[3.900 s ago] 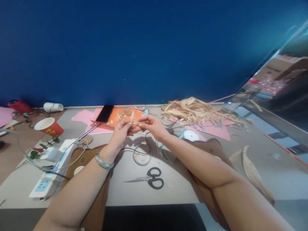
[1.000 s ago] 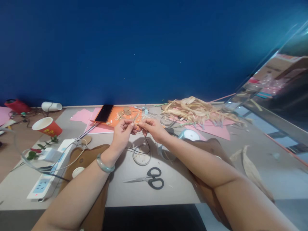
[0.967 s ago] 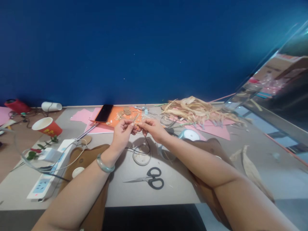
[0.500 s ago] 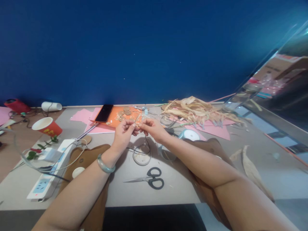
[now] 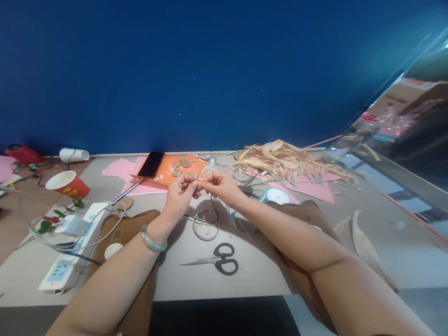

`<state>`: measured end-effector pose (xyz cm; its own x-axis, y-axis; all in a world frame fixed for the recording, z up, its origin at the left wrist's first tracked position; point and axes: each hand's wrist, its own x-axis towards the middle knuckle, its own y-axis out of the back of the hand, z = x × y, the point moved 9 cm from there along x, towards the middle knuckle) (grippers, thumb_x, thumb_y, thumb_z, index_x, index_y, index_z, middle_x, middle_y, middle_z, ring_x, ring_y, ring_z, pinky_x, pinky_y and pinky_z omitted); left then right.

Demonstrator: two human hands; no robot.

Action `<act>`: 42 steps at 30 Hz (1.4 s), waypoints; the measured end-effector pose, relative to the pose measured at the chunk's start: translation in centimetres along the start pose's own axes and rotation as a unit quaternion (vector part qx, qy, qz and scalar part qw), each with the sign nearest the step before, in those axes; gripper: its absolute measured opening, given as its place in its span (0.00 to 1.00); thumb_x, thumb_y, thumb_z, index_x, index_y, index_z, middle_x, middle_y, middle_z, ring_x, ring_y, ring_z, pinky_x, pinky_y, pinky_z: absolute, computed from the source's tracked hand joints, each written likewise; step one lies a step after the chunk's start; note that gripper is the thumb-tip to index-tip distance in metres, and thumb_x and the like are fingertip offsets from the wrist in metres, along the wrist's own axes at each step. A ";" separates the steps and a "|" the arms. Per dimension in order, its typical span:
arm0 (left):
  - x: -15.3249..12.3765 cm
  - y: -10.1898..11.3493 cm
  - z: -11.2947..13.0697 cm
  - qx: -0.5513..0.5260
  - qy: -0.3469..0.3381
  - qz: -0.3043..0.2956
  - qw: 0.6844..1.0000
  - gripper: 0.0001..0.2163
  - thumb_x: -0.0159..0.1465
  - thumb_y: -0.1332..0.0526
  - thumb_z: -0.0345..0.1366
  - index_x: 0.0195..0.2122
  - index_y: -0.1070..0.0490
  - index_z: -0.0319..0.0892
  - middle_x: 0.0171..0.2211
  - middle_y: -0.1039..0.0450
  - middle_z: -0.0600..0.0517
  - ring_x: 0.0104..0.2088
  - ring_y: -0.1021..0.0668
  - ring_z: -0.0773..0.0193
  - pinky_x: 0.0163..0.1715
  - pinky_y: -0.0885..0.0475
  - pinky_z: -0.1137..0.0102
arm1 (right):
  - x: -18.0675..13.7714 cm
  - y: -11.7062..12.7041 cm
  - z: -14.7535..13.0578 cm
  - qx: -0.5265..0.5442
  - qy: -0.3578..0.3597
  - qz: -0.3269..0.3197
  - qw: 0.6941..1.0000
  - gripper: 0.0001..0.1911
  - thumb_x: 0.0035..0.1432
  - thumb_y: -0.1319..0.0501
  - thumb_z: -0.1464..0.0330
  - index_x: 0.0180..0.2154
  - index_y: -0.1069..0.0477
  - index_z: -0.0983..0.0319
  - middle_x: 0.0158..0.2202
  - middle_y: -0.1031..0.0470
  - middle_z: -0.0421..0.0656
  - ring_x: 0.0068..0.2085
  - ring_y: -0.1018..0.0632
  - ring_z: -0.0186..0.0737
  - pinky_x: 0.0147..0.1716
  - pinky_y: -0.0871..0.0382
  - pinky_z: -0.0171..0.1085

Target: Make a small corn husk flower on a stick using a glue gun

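**Assessor:** What are the hands doing?

**Inspector:** The left hand [image 5: 180, 191] and the right hand [image 5: 220, 185] are meeting above the far middle of the bench [image 5: 196, 280]. Each is closing thumb against forefinger on a slim husk strip [image 5: 199, 175], with the other fingers curling loosely. The strip is sticking up and away between the two pinches. A dark wire [image 5: 213, 205] is hanging from beneath the hands toward the bench.

**Assessor:** What is good handling calling for here?

**Inspector:** In my judgement, the two pinches should be sitting close together. Dried husk is looking brittle and is likely to split if it is being bent between distant grips. Light, even tension on the wire is advisable, so that it is not cutting into the strip.

**Assessor:** And the containers?

**Inspector:** A round clear dish [image 5: 206, 225] is lying just on the near side of the hands, with the wire looping over it. Pale scraps seem to be lying inside, but they are too small to confirm. A red paper cup [image 5: 66, 184] is standing at the left, and its white inside is showing nothing I can make out. A white cup [image 5: 74, 154] is lying on its side at the far left, and its contents are not showing.
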<state>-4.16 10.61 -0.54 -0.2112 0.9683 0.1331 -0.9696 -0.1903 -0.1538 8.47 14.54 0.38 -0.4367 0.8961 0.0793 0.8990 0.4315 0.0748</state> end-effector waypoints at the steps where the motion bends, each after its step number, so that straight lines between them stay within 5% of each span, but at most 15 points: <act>1: 0.0 -0.1 0.0 0.002 -0.001 -0.002 1.000 0.14 0.54 0.32 0.42 0.32 0.34 0.39 0.21 0.25 0.53 0.20 0.24 0.69 0.23 0.28 0.73 | 0.0 0.1 0.1 -0.001 0.003 0.005 1.000 0.17 0.45 0.31 0.59 0.23 0.33 0.64 0.18 0.33 0.35 0.18 0.39 0.25 0.18 0.48 0.29; 6: -0.1 -0.3 0.1 0.001 0.000 -0.007 1.000 0.14 0.53 0.32 0.41 0.31 0.33 0.39 0.21 0.25 0.53 0.20 0.24 0.69 0.23 0.27 0.73 | 0.1 0.1 0.1 0.017 0.019 0.010 1.000 0.18 0.44 0.30 0.57 0.24 0.32 0.64 0.21 0.27 0.39 0.22 0.31 0.28 0.23 0.40 0.30; 13: -0.1 0.3 0.6 -0.031 0.002 0.011 0.999 0.15 0.53 0.31 0.42 0.32 0.33 0.39 0.23 0.24 0.53 0.21 0.23 0.69 0.24 0.27 0.73 | 0.1 0.1 -0.3 0.055 0.027 0.005 0.998 0.19 0.52 0.36 0.55 0.23 0.29 0.64 0.21 0.27 0.40 0.18 0.33 0.27 0.19 0.39 0.30; 19: -0.2 0.2 0.8 -0.031 0.001 0.012 0.999 0.16 0.52 0.31 0.43 0.32 0.33 0.39 0.23 0.23 0.52 0.21 0.23 0.68 0.25 0.27 0.72 | 0.0 -0.5 -0.1 0.081 0.021 -0.024 0.996 0.16 0.47 0.32 0.58 0.32 0.25 0.64 0.24 0.25 0.39 0.19 0.32 0.27 0.19 0.37 0.30; 42: -0.3 0.2 0.6 -0.007 0.010 0.012 1.000 0.14 0.53 0.32 0.42 0.30 0.34 0.39 0.21 0.25 0.52 0.20 0.24 0.68 0.23 0.28 0.72 | -0.1 -0.4 -0.7 0.029 0.056 -0.024 0.998 0.16 0.46 0.30 0.58 0.27 0.27 0.64 0.23 0.25 0.40 0.22 0.29 0.30 0.19 0.36 0.30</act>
<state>-4.35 10.18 0.00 -0.2320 0.9665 0.1093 -0.9624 -0.2117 -0.1703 8.12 14.20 1.04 -0.4769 0.8585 0.1888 0.8762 0.4813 0.0247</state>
